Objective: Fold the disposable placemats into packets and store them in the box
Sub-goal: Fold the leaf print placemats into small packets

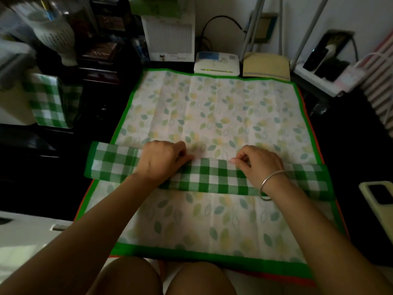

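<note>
**Both hands pinching the checked strip's far edge**

I see the checked mat [212, 177] folded into a long strip. It lies across the leaf mat [212, 107] abt midway, w/ both ends sticking out past the sides. L hand [163, 160] sits on the strip left of centre, fingers curled, pinching its far edge. R hand [259, 162] does the same right of centre, w/ a bracelet [270, 184] on that wrist. Leaf mat lies flat on the dark table [350, 167]. An orange edge [306, 111] peeks out from under it on the right & near sides. Checked box [51, 101] stands well apart, far left. Phone [380, 199] lies at the right, off the mats. Bg is dim & blurred.
</note>
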Available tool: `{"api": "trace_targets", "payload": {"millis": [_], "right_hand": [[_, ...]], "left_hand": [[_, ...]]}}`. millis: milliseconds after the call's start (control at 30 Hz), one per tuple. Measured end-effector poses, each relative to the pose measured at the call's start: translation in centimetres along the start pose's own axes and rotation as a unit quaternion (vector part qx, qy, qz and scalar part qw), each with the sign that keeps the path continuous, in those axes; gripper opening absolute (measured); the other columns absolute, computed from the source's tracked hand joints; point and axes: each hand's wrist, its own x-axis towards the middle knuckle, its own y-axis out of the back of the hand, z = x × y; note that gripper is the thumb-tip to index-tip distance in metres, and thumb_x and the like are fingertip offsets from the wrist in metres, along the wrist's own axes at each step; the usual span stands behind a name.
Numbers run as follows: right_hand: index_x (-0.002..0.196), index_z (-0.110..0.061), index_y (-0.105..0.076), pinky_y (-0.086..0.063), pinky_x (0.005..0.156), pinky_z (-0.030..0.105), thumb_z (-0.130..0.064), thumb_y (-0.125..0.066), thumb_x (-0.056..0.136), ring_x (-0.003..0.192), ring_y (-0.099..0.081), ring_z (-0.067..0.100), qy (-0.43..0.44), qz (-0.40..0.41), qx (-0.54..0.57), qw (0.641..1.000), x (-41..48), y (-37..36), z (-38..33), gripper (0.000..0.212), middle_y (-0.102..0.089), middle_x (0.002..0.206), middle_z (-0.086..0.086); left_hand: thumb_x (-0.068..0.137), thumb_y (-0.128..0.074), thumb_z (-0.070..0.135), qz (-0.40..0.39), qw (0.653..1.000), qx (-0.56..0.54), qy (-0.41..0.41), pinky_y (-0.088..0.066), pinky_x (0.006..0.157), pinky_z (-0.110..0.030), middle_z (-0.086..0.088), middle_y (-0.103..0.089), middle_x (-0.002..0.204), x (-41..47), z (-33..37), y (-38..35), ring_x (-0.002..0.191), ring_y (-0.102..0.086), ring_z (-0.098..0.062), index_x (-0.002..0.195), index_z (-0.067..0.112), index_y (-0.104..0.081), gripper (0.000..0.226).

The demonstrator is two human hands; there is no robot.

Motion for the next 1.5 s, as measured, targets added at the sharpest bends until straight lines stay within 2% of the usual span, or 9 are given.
{"api": "trace_targets", "payload": {"millis": [333, 733, 867, 967, 1067, 1167, 1333, 1400, 1500], "right_hand": [[0.084, -0.032, -0.062, -0.043, 0.064, 0.018, -0.049, -0.060, 0.087, 0.076, -0.057, 0.000, -0.022, -0.003, 0.108, 0.994, -0.5, 0.3, 0.2, 0.018, -0.061, 0.081, -0.020], [0.090, -0.029, -0.059, -0.047, 0.080, 0.030, -0.044, -0.054, 0.092, 0.093, -0.056, 0.013, -0.007, -0.033, -0.033, 0.999, -0.2, 0.5, -1.3, 0.016, -0.060, 0.101, -0.009], [0.124, -0.031, -0.052, -0.025, 0.102, 0.034, -0.031, -0.051, 0.094, 0.121, -0.040, 0.020, 0.044, 0.032, -0.145, 0.988, -0.3, -0.3, -3.0, 0.030, -0.051, 0.126, -0.004], [0.149, -0.033, -0.024, -0.005, 0.118, 0.045, -0.040, -0.026, 0.097, 0.146, -0.009, 0.024, 0.073, -0.007, -0.113, 0.991, -1.0, -2.3, -4.8, 0.053, -0.020, 0.158, -0.001], [0.152, -0.033, 0.006, 0.007, 0.118, 0.048, -0.050, 0.009, 0.087, 0.146, 0.018, 0.019, 0.070, -0.043, -0.143, 0.986, -1.8, -4.2, -5.0, 0.067, 0.013, 0.160, -0.004], [0.151, -0.033, 0.008, 0.007, 0.117, 0.049, -0.049, 0.010, 0.087, 0.145, 0.021, 0.020, 0.067, -0.025, -0.150, 0.986, -1.9, -4.7, -4.9, 0.066, 0.016, 0.159, -0.004], [0.152, -0.032, -0.002, 0.003, 0.117, 0.051, -0.048, 0.007, 0.088, 0.146, 0.018, 0.021, 0.064, -0.025, -0.170, 0.983, -1.8, -4.8, -5.1, 0.067, 0.014, 0.160, -0.004], [0.153, -0.029, -0.007, 0.003, 0.117, 0.051, -0.048, 0.008, 0.086, 0.147, 0.015, 0.022, 0.067, -0.024, -0.178, 0.982, -1.7, -4.9, -5.1, 0.071, 0.011, 0.160, -0.003], [0.153, -0.028, -0.009, 0.001, 0.118, 0.051, -0.048, 0.007, 0.088, 0.147, 0.011, 0.022, 0.064, -0.011, -0.165, 0.984, -1.6, -5.0, -5.1, 0.069, 0.006, 0.161, -0.004]], "left_hand": [[0.084, -0.073, 0.040, -0.014, 0.997, -0.064, 0.052, -0.032, 0.050, -0.022, 0.001, -0.058, 0.054, -0.1, -0.3, -0.4, 0.046, -0.040, -0.012, 0.071, 0.015, -0.063, 0.030], [0.086, -0.072, 0.037, -0.051, 0.998, -0.024, 0.006, -0.033, 0.045, -0.025, -0.006, -0.055, 0.050, 0.7, -0.2, -0.5, 0.040, -0.050, -0.026, 0.068, 0.012, -0.057, 0.034], [0.092, -0.061, 0.044, -0.091, 0.995, -0.030, 0.023, -0.037, 0.052, -0.029, -0.006, -0.059, 0.059, 1.0, -0.1, -0.5, 0.051, -0.054, -0.026, 0.076, 0.012, -0.059, 0.036], [0.090, -0.065, 0.042, -0.078, 0.996, -0.038, 0.014, -0.041, 0.050, -0.031, -0.007, -0.059, 0.057, 0.9, -0.4, -0.6, 0.049, -0.054, -0.028, 0.074, 0.012, -0.058, 0.035], [0.087, -0.068, 0.039, -0.062, 0.997, -0.049, -0.002, -0.042, 0.044, -0.031, -0.007, -0.057, 0.052, 0.8, -0.3, -0.8, 0.043, -0.053, -0.027, 0.069, 0.011, -0.058, 0.034], [0.087, -0.062, 0.042, -0.064, 0.997, -0.044, 0.006, -0.041, 0.045, -0.030, -0.006, -0.057, 0.052, 0.7, -0.2, -0.6, 0.043, -0.054, -0.027, 0.070, 0.012, -0.058, 0.035], [0.101, -0.039, 0.045, -0.183, 0.970, 0.116, 0.110, -0.042, 0.083, -0.036, -0.009, -0.065, 0.106, 1.4, 3.2, 1.1, 0.098, -0.062, -0.027, 0.115, 0.016, -0.051, 0.034], [0.103, -0.029, 0.038, -0.210, 0.951, 0.178, 0.137, -0.026, 0.113, -0.044, -0.017, -0.032, 0.152, 1.0, 5.7, 1.1, 0.141, -0.031, -0.032, 0.148, 0.014, -0.027, 0.051], [0.097, -0.002, 0.042, -0.259, 0.954, 0.078, 0.126, 0.006, 0.121, -0.046, -0.007, 0.014, 0.163, -0.3, 7.7, 0.0, 0.149, 0.016, -0.020, 0.154, 0.014, 0.006, 0.064]]}}
